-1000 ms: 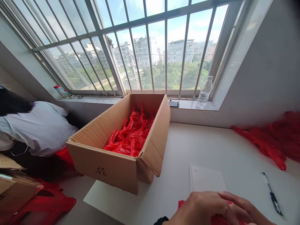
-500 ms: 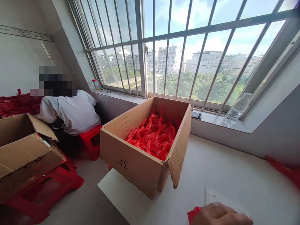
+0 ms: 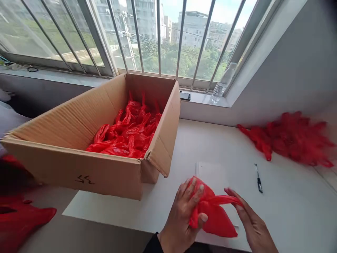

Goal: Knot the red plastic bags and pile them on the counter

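Observation:
A red plastic bag [image 3: 218, 218] lies near the front edge of the white table, over some white paper [image 3: 210, 170]. My left hand [image 3: 184, 207] presses and grips the bag's left part, its fingers curled over the top and the thumb below. My right hand [image 3: 249, 218] holds a stretched, twisted strip of the same bag, probably a handle, pulled out to the right. What the bag contains, if anything, is hidden. Left of my hands stands an open cardboard box [image 3: 105, 175] with several knotted red bags [image 3: 129, 130] inside.
A black-and-clear pen [image 3: 258, 179] lies right of my hands. Behind it, a blurred heap of red plastic bags [image 3: 292, 140] rests against the wall. On the windowsill are a clear bottle [image 3: 221, 86] and a phone [image 3: 185, 95]. A person's pale sleeve [image 3: 10, 117] shows at far left.
The view has swung right and down, bringing the pen, the bag heap and both my hands into sight. Earlier only one hand showed, low at the right beside a bit of red.

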Available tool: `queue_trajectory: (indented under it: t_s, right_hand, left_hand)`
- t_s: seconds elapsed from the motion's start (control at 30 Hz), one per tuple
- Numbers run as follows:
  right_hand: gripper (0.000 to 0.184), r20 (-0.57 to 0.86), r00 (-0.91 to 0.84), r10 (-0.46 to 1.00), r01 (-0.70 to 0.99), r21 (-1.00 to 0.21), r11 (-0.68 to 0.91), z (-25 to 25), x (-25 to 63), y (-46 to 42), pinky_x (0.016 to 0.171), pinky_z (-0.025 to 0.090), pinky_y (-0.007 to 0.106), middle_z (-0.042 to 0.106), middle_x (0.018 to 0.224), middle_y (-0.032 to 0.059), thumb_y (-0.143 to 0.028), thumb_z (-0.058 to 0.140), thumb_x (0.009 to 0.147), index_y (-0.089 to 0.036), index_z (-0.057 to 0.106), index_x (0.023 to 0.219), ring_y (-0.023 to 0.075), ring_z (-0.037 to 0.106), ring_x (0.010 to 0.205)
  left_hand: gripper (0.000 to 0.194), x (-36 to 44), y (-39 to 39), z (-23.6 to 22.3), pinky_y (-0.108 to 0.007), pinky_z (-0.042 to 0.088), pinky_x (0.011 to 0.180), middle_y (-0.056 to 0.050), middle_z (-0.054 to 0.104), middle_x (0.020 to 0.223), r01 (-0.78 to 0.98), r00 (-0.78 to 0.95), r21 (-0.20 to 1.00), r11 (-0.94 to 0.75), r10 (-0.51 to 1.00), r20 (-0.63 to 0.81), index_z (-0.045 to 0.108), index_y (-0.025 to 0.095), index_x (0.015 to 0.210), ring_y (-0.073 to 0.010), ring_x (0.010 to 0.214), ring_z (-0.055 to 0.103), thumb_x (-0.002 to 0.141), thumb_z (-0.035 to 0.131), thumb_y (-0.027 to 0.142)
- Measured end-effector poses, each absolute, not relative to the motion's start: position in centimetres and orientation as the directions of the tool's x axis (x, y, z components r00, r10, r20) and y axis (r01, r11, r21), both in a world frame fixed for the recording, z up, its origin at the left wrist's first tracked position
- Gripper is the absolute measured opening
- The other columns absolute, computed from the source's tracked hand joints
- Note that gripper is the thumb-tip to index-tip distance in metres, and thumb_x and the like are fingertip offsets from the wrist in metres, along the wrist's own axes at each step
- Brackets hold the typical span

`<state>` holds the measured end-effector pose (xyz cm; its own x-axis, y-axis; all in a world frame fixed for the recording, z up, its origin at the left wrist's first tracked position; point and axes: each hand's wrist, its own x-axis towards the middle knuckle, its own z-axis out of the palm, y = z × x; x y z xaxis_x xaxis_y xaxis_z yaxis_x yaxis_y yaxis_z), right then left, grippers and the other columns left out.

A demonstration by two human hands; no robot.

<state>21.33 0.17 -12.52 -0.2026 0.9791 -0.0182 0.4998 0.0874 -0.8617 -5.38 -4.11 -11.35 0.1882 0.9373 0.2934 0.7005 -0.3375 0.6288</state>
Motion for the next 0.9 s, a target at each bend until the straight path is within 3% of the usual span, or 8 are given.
queue_trajectory:
  t_s: [0.1,0.17,0.33,0.7,0.9]
  right_hand:
    - [0.048,0.092,-0.342,0.935,0.579,-0.763,0.287,-14.4,18.9,-0.8,0.119,0.04,0.049,0.045,0.16,0.0002,-0.041,0.042,0.108,-0.035,0.043,0.156,0.0271,0.04,0.149]
    - [0.051,0.133,-0.376,0.917,0.611,-0.709,0.353,-15.9,17.7,-1.1,0.119,0.041,0.05,0.04,0.163,0.0004,-0.036,0.04,0.109,-0.036,0.034,0.159,0.0258,0.038,0.15]
    - [0.058,0.217,-0.368,0.904,0.654,-0.631,0.418,-19.0,17.5,-1.5,0.12,0.039,0.058,0.034,0.166,0.0036,-0.028,0.037,0.109,-0.034,0.02,0.164,0.0272,0.037,0.15]
    - [0.061,0.262,-0.414,0.872,0.711,-0.505,0.489,-20.2,18.0,-1.1,0.123,0.033,0.063,0.035,0.165,0.0084,-0.022,0.036,0.108,-0.027,0.016,0.165,0.0292,0.032,0.153]
    - [0.061,0.261,-0.413,0.873,0.714,-0.503,0.488,-20.4,17.7,-0.8,0.121,0.034,0.066,0.039,0.163,0.006,-0.024,0.036,0.109,-0.031,0.014,0.165,0.0284,0.031,0.153]
  left_hand:
    - [0.069,-3.1,-3.4,-12.9,-0.055,0.03,0.124,-0.004,0.019,0.173,0.787,0.344,0.455,-0.417,0.908,0.239,0.013,0.025,0.166,-0.03,0.159,0.015,0.105,0.045,0.035]
    - [0.07,-2.3,-3.2,-14.2,-0.05,0.027,0.126,-0.002,0.019,0.173,0.836,0.371,0.339,-0.432,0.899,0.232,0.011,0.023,0.165,-0.0269,0.16,0.015,0.104,0.044,0.023]
    - [0.068,-1.8,-2.9,-15.9,-0.045,0.004,0.13,-0.001,0.021,0.172,0.885,0.37,0.185,-0.428,0.886,0.28,0.017,0.021,0.164,-0.0233,0.16,0.014,0.103,0.046,0.022]
    - [0.067,-1.0,-2.4,-16.3,-0.042,-0.001,0.13,-0.002,0.023,0.171,0.878,0.381,0.217,-0.427,0.897,0.224,0.016,0.019,0.164,-0.0209,0.159,0.016,0.104,0.045,0.021]
    - [0.066,-0.9,-2.2,-16.1,-0.053,0.018,0.129,0.001,0.02,0.171,0.838,0.367,0.393,-0.378,0.924,0.106,0.01,0.027,0.165,-0.0241,0.159,0.019,0.106,0.038,0.019]
